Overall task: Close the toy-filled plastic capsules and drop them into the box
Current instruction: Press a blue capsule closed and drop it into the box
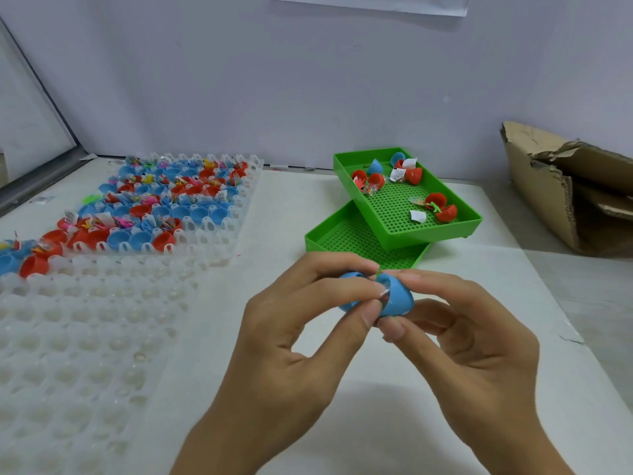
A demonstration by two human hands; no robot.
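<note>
A blue plastic capsule is held over the table's middle by both hands, its two halves hinged apart with a small wrapped toy showing in the gap. My left hand pinches the left half with thumb and fingers. My right hand grips the right half. The cardboard box stands open at the far right. Several open red and blue capsules with toys sit in a white cell tray at the back left.
Two green perforated trays are stacked askew behind my hands, the upper one holding several open red and blue capsule halves. A bare white cell tray fills the left front. A wall runs along the table's back edge.
</note>
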